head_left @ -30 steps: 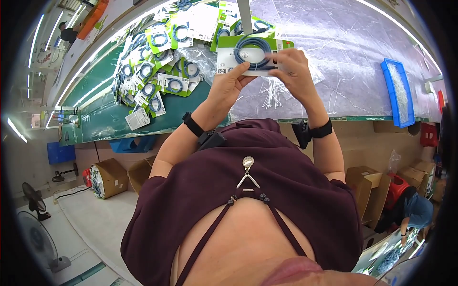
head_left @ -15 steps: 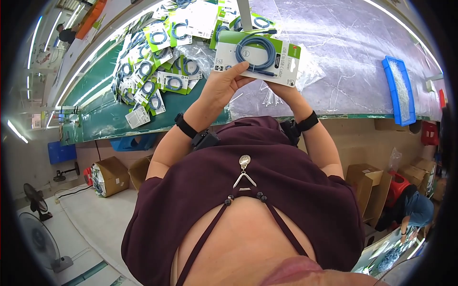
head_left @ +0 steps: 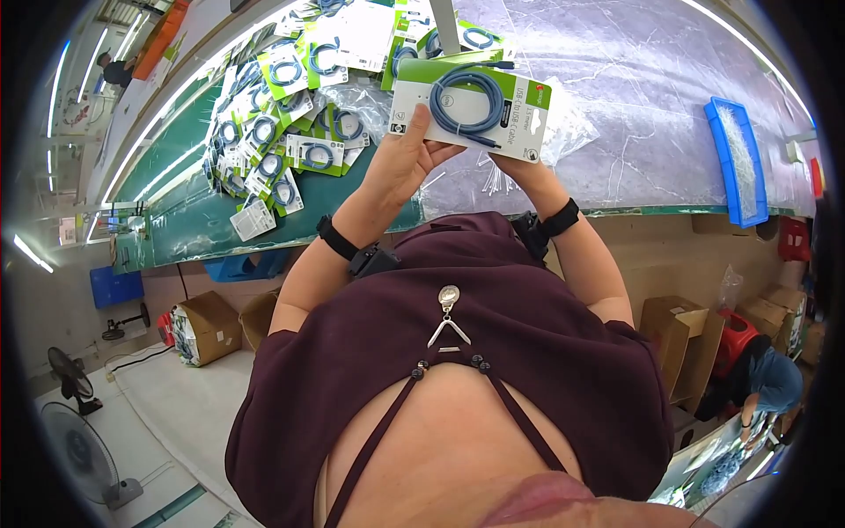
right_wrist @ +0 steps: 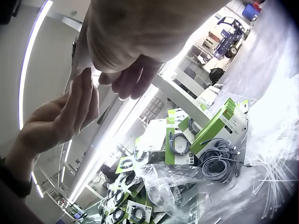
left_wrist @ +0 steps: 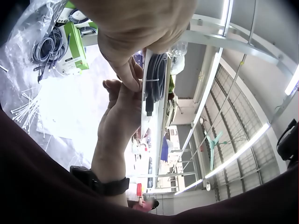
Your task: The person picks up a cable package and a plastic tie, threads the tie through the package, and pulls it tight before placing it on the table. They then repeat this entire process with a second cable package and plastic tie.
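Observation:
A green and white printed card (head_left: 528, 123) bearing a coiled blue cable (head_left: 466, 104) is held up above the table, tilted, its printed front up. My left hand (head_left: 398, 169) grips the card's left lower part, thumb on the front and fingers behind. At the lower right edge my right hand (head_left: 530, 179) holds the card, its fingertips hidden beneath it. In the left wrist view the card shows nearly edge-on, with the cable (left_wrist: 156, 79) on its face and my right hand (left_wrist: 119, 109) behind. The right wrist view shows my right hand's (right_wrist: 140, 46) curled fingers, the card barely visible.
Many carded cables (head_left: 268, 132) are heaped at the left on the green table part. White ties (head_left: 498, 180) and clear plastic (head_left: 568, 132) lie near my right hand. A blue tray (head_left: 739, 167) of ties stands at the right. A metal post (head_left: 445, 26) rises behind the card.
My right hand has moved from the card's front right side to beneath its lower right edge. The card has tilted, uncovering its printed right end, and shifted slightly left.

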Demonstrator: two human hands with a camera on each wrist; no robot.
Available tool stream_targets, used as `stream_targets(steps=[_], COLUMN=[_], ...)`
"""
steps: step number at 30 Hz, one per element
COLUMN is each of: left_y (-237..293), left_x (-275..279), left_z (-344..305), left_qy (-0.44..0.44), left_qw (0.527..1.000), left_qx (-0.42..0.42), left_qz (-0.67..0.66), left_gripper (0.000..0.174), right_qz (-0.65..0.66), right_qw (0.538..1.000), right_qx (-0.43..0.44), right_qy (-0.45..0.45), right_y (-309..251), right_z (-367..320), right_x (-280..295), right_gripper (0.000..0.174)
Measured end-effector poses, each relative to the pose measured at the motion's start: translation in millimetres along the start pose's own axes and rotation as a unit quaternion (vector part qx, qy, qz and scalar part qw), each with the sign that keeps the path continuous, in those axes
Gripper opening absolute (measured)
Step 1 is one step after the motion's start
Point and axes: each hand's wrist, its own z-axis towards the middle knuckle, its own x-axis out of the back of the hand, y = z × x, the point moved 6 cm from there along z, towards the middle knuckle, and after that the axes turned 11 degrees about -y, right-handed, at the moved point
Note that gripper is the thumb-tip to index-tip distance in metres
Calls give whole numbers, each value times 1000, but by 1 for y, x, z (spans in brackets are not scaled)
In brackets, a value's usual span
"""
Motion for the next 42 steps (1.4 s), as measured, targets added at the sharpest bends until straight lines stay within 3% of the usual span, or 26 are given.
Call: stream_targets(steps=[7, 10, 11, 12, 13, 14, 15, 16, 17, 19, 22, 25, 26, 30, 33, 34, 39, 40, 41, 42], left_y=[-11, -14, -12, -7, 0, 6, 5, -4, -17, -23, -24, -16, -15, -11, -14, -13, -27, -29, -28, -26], left_x=[-4, 7, 10, 16, 21, 26, 31, 34, 37, 29, 15, 34, 36, 36, 15, 13, 15, 18, 24, 31], left_z=[2, 12, 18, 20, 21, 25, 28, 30, 29, 19, -3, 0, 1, 13, 20, 21, 21, 16, 7, -2], left_qy=[-30, 8, 6, 10, 14, 14, 12, -2, -16, -32, -126, -178, -202, -178, -112, -77, -34, -75, -112, -143], left_qw=[995, 997, 997, 996, 994, 990, 989, 991, 993, 995, 985, 978, 973, 975, 989, 992, 996, 961, 886, 772], left_qx=[21, -28, -32, -62, -95, -130, -137, -128, -115, -92, 66, 82, 84, 122, 49, 11, -2, 114, 223, 321], left_qz=[-97, -77, -73, -67, -60, -53, -47, -32, -17, -2, -94, -75, -67, 48, 78, 95, 79, 240, 392, 529], left_gripper=[41, 38, 38, 37, 36, 34, 34, 36, 38, 39, 44, 46, 48, 46, 44, 42, 34, 31, 29, 26], right_qz=[-66, -148, -5, 142, 284, 286, 459, 613, 741, 730, 706, 643, 644, 594, 514, 515, 300, 215, 130, 129], right_qw=[997, 989, 986, 944, 863, 867, 808, 713, 586, 596, 616, 692, 690, 723, 780, 780, 899, 929, 951, 951], right_qx=[-22, -28, -157, -280, -387, -378, -365, -339, -301, -309, -325, -328, -330, -327, -356, -355, -319, -301, -278, -278], right_qy=[21, 7, -47, -102, -156, -155, -64, 30, 125, 129, 128, -30, -32, -131, -2, -2, -15, -23, -32, -32], right_y=[6, 17, 29, 33, 31, 21, 10, 1, -3, 10, 40, 44, 42, 30, 23, 17, 5, 6, 5, 5], right_z=[6, 5, 11, 10, 6, 15, 21, 23, 23, 22, 21, 20, 19, 28, 32, 31, 17, 17, 17, 16], right_x=[-3, -11, -11, -19, -31, -29, -26, -23, -21, -15, 2, 20, 18, 10, 23, 18, 17, 25, 31, 35], right_gripper=[35, 31, 27, 25, 22, 22, 20, 19, 19, 20, 21, 22, 22, 23, 29, 29, 42, 43, 45, 45])
